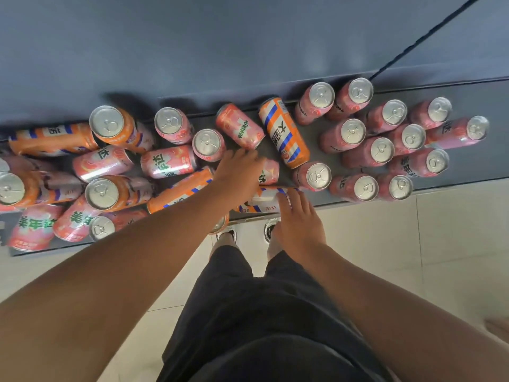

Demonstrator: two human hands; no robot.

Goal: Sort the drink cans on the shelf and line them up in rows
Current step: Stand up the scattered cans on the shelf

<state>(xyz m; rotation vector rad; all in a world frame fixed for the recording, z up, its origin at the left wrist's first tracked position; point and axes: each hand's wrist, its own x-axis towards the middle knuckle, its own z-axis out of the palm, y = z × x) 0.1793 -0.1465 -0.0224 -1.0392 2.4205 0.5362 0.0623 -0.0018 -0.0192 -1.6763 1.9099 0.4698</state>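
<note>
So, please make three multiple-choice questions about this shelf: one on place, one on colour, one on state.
1. Where do the upright pink cans stand? A. right part of the shelf B. left part C. floor
2. The striped can lying left of them is mainly: A. green B. orange C. black
3. The pink can under the left hand is: A. upright B. lying C. crushed
Key: 1 A, they cluster at the right; 2 B, orange body, blue stripes; 3 B, its side faces up.
</note>
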